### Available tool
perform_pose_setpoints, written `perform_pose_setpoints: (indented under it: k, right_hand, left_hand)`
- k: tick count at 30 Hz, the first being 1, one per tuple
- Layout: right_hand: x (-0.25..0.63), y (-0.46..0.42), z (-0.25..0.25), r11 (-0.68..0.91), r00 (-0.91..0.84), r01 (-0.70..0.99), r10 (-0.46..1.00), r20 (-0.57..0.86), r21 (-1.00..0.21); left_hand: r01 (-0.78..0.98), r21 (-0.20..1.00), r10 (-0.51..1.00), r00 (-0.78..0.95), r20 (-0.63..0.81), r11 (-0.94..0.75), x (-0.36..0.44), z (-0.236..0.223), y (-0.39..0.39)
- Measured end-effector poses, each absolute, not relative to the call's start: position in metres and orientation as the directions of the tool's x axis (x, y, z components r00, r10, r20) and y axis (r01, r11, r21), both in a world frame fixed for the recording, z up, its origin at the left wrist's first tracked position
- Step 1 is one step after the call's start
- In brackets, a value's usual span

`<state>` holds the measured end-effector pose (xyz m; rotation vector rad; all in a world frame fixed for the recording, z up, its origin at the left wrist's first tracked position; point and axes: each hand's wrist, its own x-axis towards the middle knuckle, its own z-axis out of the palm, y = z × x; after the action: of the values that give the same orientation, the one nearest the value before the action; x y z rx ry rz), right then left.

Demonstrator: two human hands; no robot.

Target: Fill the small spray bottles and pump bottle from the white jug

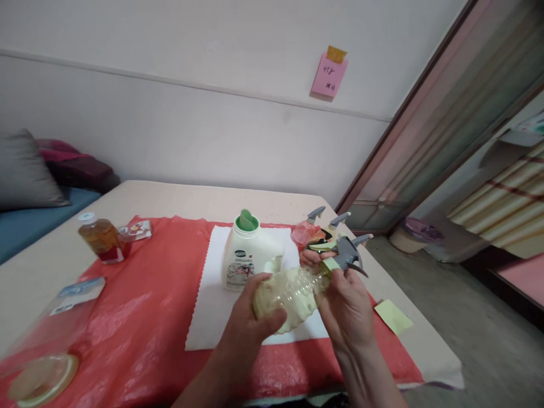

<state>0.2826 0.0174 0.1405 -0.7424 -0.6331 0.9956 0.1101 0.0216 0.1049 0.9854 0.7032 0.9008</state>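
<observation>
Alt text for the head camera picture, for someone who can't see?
A tilted spray bottle is held by its body in the left hand and by its neck, near the grey trigger head, in the right hand. Behind it, a white jug stands on white cloth over red sheeting.

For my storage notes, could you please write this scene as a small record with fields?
left hand: holds the clear ribbed spray bottle near its base
right hand: holds the same bottle near its neck, below the grey trigger head
bottle pose: tilted, trigger head toward the right
behind bottle: white jug with green opening, upright on white cloth
right rear: other spray bottles
left side: amber bottle with white cap, upright
wall: pink note
</observation>
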Motion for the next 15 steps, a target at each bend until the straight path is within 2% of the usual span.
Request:
perform_pose_setpoints:
  k: [2, 3, 4, 6, 8, 10, 12, 14, 15]
  right_hand:
    - [0.283, 0.018, 0.141, 0.313, 0.412, -0.519, 0.907, 0.087, -0.795]
    - [0.282, 0.018, 0.141, 0.298, 0.411, -0.527, 0.909, 0.068, -0.795]
    - [0.281, 0.018, 0.141, 0.286, 0.409, -0.536, 0.911, 0.053, -0.794]
    - [0.277, 0.017, 0.142, 0.279, 0.404, -0.553, 0.914, 0.040, -0.785]
    - [0.271, 0.016, 0.144, 0.292, 0.405, -0.570, 0.913, 0.046, -0.768]
    - [0.267, 0.015, 0.145, 0.316, 0.413, -0.586, 0.909, 0.061, -0.746]
    - [0.267, 0.014, 0.146, 0.346, 0.427, -0.593, 0.900, 0.080, -0.727]
    - [0.270, 0.014, 0.147, 0.376, 0.446, -0.587, 0.889, 0.102, -0.717]
    - [0.272, 0.014, 0.148, 0.387, 0.452, -0.579, 0.885, 0.112, -0.718]
  left_hand:
    - [-0.147, 0.987, 0.941, 0.322, 0.108, -0.063, 0.110, 0.098, 0.020]
    - [-0.047, 0.966, 0.932, 0.255, 0.257, -0.253, 0.111, 0.095, 0.019]
    - [0.060, 0.899, 0.887, 0.201, 0.416, -0.435, 0.111, 0.091, 0.018]
    - [0.261, 0.667, 0.713, 0.166, 0.681, -0.698, 0.114, 0.085, 0.018]
    - [0.394, 0.459, 0.556, 0.176, 0.812, -0.796, 0.116, 0.081, 0.019]
    - [0.427, 0.386, 0.496, 0.181, 0.850, -0.818, 0.117, 0.080, 0.019]
    - [0.336, 0.467, 0.542, 0.179, 0.821, -0.818, 0.117, 0.082, 0.018]
    - [0.131, 0.700, 0.712, 0.155, 0.685, -0.702, 0.116, 0.087, 0.016]
    - [0.007, 0.830, 0.822, 0.151, 0.550, -0.557, 0.115, 0.091, 0.016]
